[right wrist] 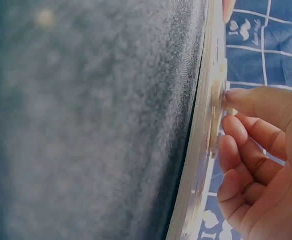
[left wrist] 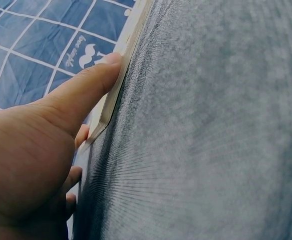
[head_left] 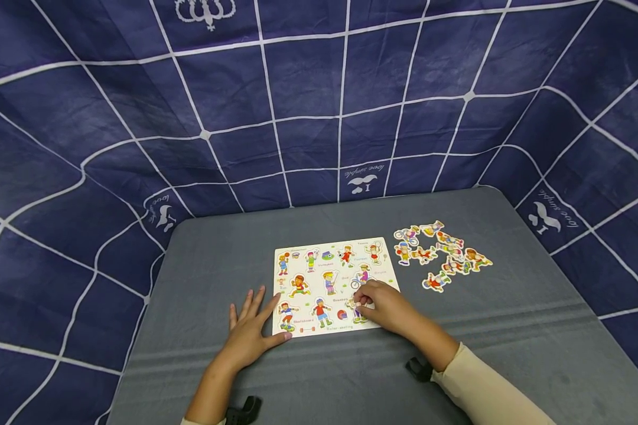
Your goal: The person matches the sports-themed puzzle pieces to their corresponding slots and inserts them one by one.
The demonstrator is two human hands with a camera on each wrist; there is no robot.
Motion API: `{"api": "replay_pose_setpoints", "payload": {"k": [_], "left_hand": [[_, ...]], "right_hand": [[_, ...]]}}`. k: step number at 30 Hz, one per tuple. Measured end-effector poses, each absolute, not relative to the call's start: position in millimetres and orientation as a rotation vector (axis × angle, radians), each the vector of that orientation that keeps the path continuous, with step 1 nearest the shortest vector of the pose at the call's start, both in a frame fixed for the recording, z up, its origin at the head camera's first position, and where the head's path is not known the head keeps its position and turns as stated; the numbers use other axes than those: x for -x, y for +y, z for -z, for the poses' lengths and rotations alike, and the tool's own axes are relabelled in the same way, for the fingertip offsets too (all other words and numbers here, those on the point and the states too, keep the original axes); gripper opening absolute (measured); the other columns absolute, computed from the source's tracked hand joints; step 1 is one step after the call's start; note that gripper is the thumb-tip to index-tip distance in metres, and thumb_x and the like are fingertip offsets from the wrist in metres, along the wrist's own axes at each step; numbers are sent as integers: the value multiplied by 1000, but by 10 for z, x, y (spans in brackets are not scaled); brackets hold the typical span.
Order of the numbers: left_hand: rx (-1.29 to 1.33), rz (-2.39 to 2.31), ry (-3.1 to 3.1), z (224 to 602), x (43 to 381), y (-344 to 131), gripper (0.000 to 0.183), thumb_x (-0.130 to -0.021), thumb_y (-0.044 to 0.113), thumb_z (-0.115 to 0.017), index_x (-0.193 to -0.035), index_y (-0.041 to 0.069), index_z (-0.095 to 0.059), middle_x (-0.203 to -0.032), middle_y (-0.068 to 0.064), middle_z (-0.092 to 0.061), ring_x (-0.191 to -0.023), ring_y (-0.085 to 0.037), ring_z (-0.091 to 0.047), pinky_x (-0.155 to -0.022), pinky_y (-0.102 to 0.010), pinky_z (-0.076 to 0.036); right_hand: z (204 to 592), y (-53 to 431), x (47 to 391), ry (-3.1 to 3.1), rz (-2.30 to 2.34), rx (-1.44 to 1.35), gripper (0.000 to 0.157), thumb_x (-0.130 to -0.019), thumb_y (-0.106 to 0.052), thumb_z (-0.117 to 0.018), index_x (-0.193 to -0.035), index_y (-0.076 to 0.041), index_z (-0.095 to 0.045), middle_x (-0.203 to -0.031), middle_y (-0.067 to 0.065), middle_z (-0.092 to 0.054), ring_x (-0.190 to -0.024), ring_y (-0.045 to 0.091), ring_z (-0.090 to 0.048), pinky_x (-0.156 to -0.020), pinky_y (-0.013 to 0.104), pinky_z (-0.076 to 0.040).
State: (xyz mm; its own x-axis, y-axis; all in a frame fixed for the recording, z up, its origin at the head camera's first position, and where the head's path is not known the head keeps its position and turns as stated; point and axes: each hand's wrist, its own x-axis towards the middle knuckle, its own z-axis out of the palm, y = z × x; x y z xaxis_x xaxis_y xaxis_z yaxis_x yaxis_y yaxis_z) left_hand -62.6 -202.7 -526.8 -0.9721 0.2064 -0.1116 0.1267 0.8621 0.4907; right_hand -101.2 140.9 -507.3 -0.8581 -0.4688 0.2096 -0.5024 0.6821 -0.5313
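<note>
One board (head_left: 316,286), nine loose cutouts (head_left: 477,260). Touching board's near-left corner with splayed left hand (head_left: 246,333); pinching one piece (head_left: 358,314) at board with curled right hand (head_left: 387,306).

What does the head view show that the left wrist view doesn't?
Only the head view: loose, multicoloured flat cutout figures and the bare right hand. Only the left wrist view: the pale side edge of the white rectangular puzzle board, close up. Both: that board, the bare left hand touching it, the grey cloth surface and the navy, white-gridded curtain.
</note>
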Motion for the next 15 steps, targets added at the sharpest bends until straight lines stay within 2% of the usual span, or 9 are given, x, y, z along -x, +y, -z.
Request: {"api": "replay_pose_setpoints", "payload": {"k": [15], "left_hand": [[-265,-745,2874,5256,620,-2035,98,-77,68,-75,-159,31,-35,-171,-12,-14,-158,-43,-5,-117,-75,7]], "right_hand": [[5074,1348,1002,-2873,-910,-830,15,-79,-11,-82,-86,-14,-69,-80,-6,-61,-75,5,-55,-69,22,-46]]}}
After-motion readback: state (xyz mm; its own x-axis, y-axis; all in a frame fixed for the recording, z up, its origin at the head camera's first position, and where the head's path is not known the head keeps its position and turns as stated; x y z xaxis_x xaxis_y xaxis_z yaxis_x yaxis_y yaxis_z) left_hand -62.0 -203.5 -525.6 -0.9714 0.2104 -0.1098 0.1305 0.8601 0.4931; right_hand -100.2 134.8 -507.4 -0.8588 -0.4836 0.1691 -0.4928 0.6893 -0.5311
